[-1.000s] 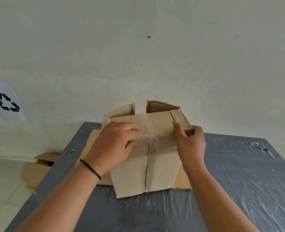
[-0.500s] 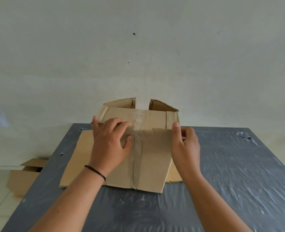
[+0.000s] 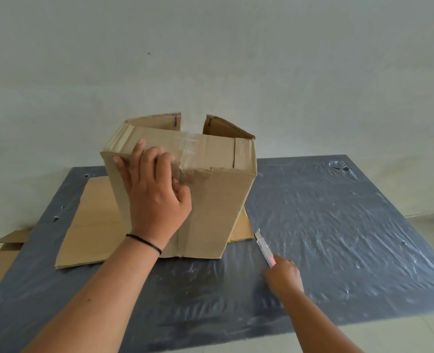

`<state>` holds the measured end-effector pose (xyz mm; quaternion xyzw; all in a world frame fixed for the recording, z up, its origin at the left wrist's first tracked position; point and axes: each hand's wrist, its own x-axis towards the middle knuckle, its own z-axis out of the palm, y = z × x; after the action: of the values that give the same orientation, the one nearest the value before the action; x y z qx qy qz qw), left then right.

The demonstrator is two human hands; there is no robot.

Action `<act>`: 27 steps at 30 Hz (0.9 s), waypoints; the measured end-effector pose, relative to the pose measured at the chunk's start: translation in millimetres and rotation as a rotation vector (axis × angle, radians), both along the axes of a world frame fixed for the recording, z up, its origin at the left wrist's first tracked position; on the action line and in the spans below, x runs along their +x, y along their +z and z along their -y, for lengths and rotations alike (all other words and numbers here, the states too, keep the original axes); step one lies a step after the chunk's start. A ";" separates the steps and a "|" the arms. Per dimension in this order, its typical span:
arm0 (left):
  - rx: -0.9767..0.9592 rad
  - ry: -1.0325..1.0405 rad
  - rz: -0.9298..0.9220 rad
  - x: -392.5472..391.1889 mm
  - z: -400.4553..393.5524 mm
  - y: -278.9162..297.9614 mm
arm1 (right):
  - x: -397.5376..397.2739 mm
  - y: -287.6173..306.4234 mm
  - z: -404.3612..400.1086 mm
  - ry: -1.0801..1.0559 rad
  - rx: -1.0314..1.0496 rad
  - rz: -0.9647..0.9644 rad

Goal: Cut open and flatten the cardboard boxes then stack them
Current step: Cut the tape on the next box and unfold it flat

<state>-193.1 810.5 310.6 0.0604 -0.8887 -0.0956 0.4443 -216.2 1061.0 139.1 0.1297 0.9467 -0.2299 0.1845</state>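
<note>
Right hand (image 3: 284, 275) now off corrugated (taped) box (image 3: 218, 200)

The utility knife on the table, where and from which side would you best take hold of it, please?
Grip the utility knife by its red near end, where the right hand is, coming from the near side. Its blade tip points away toward the flattened cardboard; the left hand steadies the cardboard box.

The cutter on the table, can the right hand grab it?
Probably yes. The right hand is already at the near end of the cutter, which lies on the grey table beside the box. Nothing sits between them. The blur hides whether the fingers grip it yet.
</note>
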 end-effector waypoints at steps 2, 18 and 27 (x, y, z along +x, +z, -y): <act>-0.013 -0.008 -0.009 -2.4 -2.8 0.2 | 0.7 -8.1 -1.0 0.052 0.038 0.002; -0.006 -0.128 -0.009 6.1 32.3 2.8 | -25.9 21.0 23.4 -0.013 -0.091 -0.155; 0.064 -0.158 -0.010 16.2 67.6 12.0 | -47.7 231.0 55.3 0.291 -0.239 -0.738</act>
<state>-176.9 742.8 322.6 0.0040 -0.8849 -0.1591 0.4377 -263.9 1005.8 370.2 -0.1188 0.9245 -0.3406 -0.1231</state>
